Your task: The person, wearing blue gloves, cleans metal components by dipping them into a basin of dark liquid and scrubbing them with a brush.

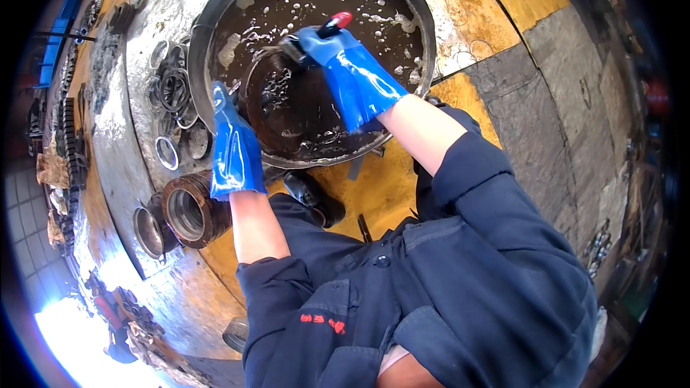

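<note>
A wide dark metal basin point(429, 43) holds murky brown liquid with foam patches. In its near part sits a large round rusty part point(249, 104), partly under the liquid. My right hand point(334, 54), in a long blue rubber glove, is closed round a brush point(336, 24) with a black handle and red end. The brush's head is blurred, over the far edge of the round part. My left hand point(233, 140), gloved the same way, reaches over the basin's near-left rim beside the round part. Its fingers look bent, but what they grip is hidden.
Left of the basin lie several metal rings point(172, 90). Nearer stand a thick rusty ring-shaped part point(188, 208) and a thinner metal ring point(149, 230). Chains and tools point(70, 129) line the far left. My black shoe point(316, 197) is just below the basin.
</note>
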